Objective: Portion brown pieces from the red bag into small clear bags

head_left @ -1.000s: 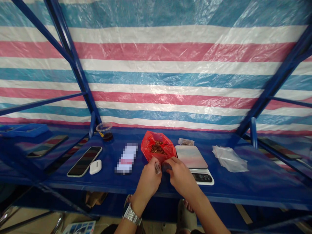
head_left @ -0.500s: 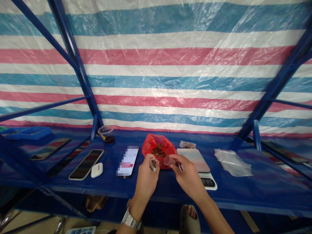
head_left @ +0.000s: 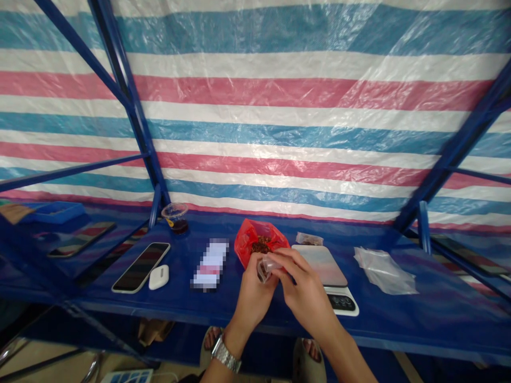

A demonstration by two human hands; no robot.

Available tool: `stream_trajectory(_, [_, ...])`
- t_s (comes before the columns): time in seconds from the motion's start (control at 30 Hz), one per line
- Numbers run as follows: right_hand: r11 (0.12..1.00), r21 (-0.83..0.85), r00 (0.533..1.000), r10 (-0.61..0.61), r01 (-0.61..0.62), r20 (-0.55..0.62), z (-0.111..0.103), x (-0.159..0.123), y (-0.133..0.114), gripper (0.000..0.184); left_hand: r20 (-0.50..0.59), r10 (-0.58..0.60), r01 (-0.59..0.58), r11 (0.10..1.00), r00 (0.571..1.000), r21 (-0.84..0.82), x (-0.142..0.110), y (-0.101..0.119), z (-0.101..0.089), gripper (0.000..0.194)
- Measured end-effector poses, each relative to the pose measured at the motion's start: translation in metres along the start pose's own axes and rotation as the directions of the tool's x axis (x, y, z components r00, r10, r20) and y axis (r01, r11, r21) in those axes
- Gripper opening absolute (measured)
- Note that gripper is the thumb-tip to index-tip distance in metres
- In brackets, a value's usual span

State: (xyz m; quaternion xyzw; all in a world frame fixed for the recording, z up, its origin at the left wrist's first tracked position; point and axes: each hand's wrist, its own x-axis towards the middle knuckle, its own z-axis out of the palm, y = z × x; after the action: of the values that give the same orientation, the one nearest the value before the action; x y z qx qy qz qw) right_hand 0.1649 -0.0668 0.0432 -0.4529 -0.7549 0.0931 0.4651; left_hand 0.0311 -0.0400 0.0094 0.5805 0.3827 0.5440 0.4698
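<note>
My left hand (head_left: 252,293) and my right hand (head_left: 304,291) meet above the front of the blue shelf (head_left: 399,314). Both pinch a small clear plastic bag (head_left: 265,267) between their fingertips. Just behind them stands an open red plastic bag (head_left: 255,242) with dark brown bits inside. A silver watch sits on my left wrist. To the right of my hands lies a white digital scale (head_left: 325,268) with a bare platform.
A pile of clear plastic bags (head_left: 383,264) lies right of the scale. A small filled clear bag (head_left: 308,239) sits behind it. Left of my hands are a blurred phone (head_left: 209,264), a white earbud case (head_left: 158,276), a dark phone (head_left: 140,260) and a plastic cup (head_left: 175,217). Blue frame posts rise at both sides.
My hands came apart holding the small clear bag half a second ago, then closed together again in front of the red bag. The view shifted slightly.
</note>
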Motion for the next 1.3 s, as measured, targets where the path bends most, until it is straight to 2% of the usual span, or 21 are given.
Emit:
stream_trajectory(0.13, [0.999,0.026,0.999,0.03,-0.029,-0.031,-0.002,0.011,0.01,0.033,-0.051,-0.003,0.002,1.0,0.999,-0.017,0.003,0.002,0.001,0.022])
stream_trajectory(0.23, [0.997,-0.009,0.994,0.081,-0.082,-0.069,0.004,0.03,0.023,0.03,-0.167,0.018,-0.016,1.0,0.986,0.013,0.009,0.003,-0.003,0.022])
stream_trajectory(0.33, [0.994,-0.04,0.995,0.104,-0.104,0.0,0.012,0.045,0.028,0.033,-0.216,0.035,-0.038,0.999,0.976,-0.01,0.014,0.006,-0.009,0.03])
stream_trajectory(0.4, [0.998,-0.017,0.996,0.064,-0.063,0.068,0.013,0.047,0.023,0.035,-0.161,0.026,-0.039,0.996,0.987,-0.079,0.015,0.009,-0.014,0.036])
stream_trajectory(0.53, [0.997,0.07,0.982,-0.054,0.042,0.182,0.003,0.036,0.008,0.024,0.059,0.016,-0.006,0.986,0.998,-0.169,0.01,0.017,-0.018,0.05])
stream_trajectory(0.6, [0.997,0.043,0.977,-0.071,0.064,0.2,-0.004,0.03,0.004,0.022,0.144,0.008,0.016,0.986,0.99,-0.163,0.007,0.021,-0.017,0.051])
stream_trajectory(0.7, [0.998,0.0,0.983,-0.064,0.065,0.173,-0.013,0.025,0.005,0.024,0.211,-0.007,0.042,0.986,0.977,-0.164,0.005,0.023,-0.016,0.048])
stream_trajectory(0.77, [0.998,0.008,0.985,-0.056,0.056,0.161,-0.017,0.023,0.005,0.022,0.233,-0.002,0.039,0.987,0.972,-0.154,0.005,0.021,-0.016,0.042])
stream_trajectory(0.87, [0.998,0.01,0.971,-0.055,0.054,0.232,-0.025,0.019,0.003,0.015,0.26,0.016,0.024,0.989,0.965,-0.149,0.006,0.016,-0.015,0.037])
stream_trajectory(0.93, [0.997,-0.045,0.964,-0.043,0.057,0.262,-0.033,0.017,0.001,0.013,0.293,0.024,0.022,0.988,0.956,-0.151,0.005,0.016,-0.014,0.037])
stream_trajectory(1.03, [0.992,-0.115,0.973,-0.024,0.052,0.228,-0.043,0.015,0.0,0.007,0.341,0.002,0.037,0.993,0.94,-0.109,0.002,0.021,-0.012,0.036])
stream_trajectory(1.1, [0.996,-0.076,0.975,-0.023,0.04,0.219,-0.048,0.014,0.0,0.007,0.365,-0.025,0.053,0.996,0.93,-0.066,0.0,0.026,-0.012,0.035])
stream_trajectory(1.2, [0.998,-0.001,0.988,0.056,-0.056,0.143,-0.054,0.013,0.009,0.008,0.361,-0.028,0.024,1.0,0.932,0.018,-0.003,0.029,-0.013,0.045])
stream_trajectory(1.3, [0.972,0.038,0.973,0.23,-0.23,-0.004,-0.063,0.013,0.038,0.014,0.26,0.012,-0.044,0.992,0.966,0.118,-0.003,0.025,-0.018,0.061])
